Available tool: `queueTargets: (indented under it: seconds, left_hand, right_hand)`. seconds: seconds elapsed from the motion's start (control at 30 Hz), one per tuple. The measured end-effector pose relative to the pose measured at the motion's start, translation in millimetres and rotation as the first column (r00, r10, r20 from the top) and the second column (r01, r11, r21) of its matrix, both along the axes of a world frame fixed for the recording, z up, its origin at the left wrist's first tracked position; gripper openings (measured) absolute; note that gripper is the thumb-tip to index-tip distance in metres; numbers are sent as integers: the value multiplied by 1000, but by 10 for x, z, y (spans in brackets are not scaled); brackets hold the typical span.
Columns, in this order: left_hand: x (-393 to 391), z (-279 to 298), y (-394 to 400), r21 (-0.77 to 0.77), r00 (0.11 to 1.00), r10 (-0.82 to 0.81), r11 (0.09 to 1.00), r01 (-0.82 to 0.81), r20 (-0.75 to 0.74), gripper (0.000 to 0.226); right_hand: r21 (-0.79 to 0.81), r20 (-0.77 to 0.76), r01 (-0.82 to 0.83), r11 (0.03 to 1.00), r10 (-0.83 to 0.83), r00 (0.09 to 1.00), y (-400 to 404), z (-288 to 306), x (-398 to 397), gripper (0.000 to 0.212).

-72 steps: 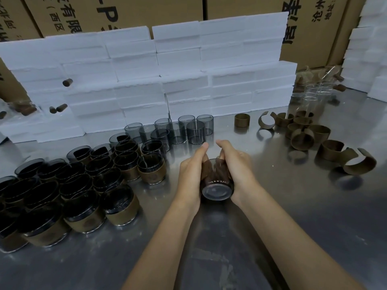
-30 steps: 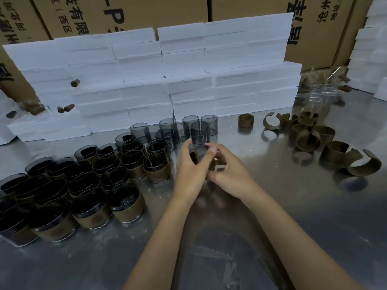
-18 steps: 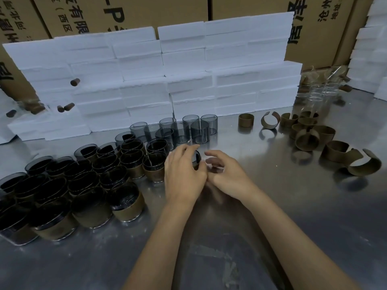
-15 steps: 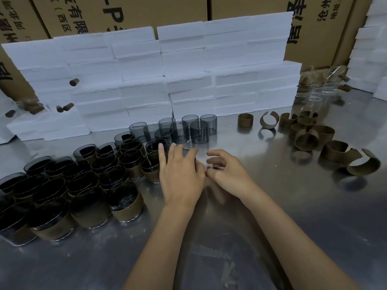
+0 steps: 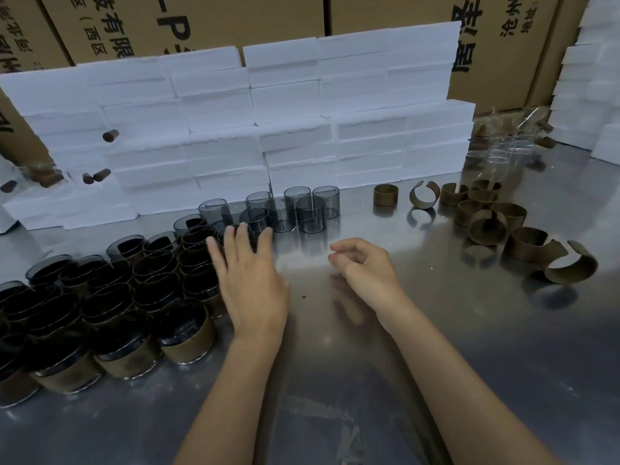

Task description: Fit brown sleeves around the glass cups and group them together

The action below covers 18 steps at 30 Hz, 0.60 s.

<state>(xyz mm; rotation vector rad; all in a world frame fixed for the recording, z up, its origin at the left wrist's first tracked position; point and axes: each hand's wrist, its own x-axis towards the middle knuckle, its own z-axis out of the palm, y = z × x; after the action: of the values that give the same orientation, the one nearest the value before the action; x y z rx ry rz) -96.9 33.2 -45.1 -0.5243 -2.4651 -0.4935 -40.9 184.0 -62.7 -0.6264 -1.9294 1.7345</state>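
Note:
Several dark glass cups with brown sleeves (image 5: 188, 333) stand grouped at the left of the steel table (image 5: 369, 380). My left hand (image 5: 251, 280) lies flat with straight fingers against the right side of this group, hiding the nearest sleeved cup. Bare smoky glass cups (image 5: 310, 214) stand just beyond its fingertips. My right hand (image 5: 364, 268) hovers over the table centre, fingers loosely curled, holding nothing. Loose brown sleeves (image 5: 486, 226) lie at the right, apart from both hands.
A wall of white foam blocks (image 5: 285, 129) runs behind the cups, with cardboard cartons (image 5: 235, 18) behind it. Clear glass cups (image 5: 503, 149) stand far right near more foam blocks (image 5: 593, 95). Small brown cylinders (image 5: 110, 135) stick in the foam at left.
The sleeved cup held in both hands was set down beside the group. My left hand then slid left against the group with flat fingers, and my right hand let go and drew right.

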Motion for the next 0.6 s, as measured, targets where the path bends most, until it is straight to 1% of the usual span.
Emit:
queueTargets:
  seconds: [0.07, 0.13, 0.17, 0.2, 0.33, 0.43, 0.5, 0.6]
  left_hand:
    - [50, -42, 94, 92, 983, -182, 979, 180, 4, 62]
    - [101, -96, 241, 226, 913, -388, 907, 355, 127, 60]
    - [104, -125, 311, 274, 872, -451, 877, 394, 191, 60]
    - [77, -153, 377, 297, 847, -476, 865, 404, 235, 60]
    - [-187, -167, 590, 306, 840, -427, 892, 331, 334, 69]
    - [-396, -65, 784, 272, 845, -340, 931, 242, 413, 70]
    - [-496, 6, 898, 212, 844, -258, 961, 175, 471, 66]
    - [-571, 88, 999, 139, 839, -174, 983, 119, 515, 51]
  right_hand:
    - [3, -61, 92, 996, -92, 994, 62, 0, -16, 14]
    - [-29, -107, 162, 986, -164, 981, 129, 3, -33, 13]
    - [-50, -119, 174, 983, -179, 977, 155, 2, -47, 13]
    - [-63, -120, 177, 982, -183, 976, 175, -2, -65, 14]
    - [-44, -111, 182, 982, -185, 976, 199, -52, -135, 10]
    - [-48, -118, 188, 981, -192, 974, 199, -59, -167, 10]
    - [-49, -113, 179, 983, -184, 976, 193, -53, -177, 10]
    - [-43, -100, 172, 984, -175, 980, 196, -58, -186, 10]
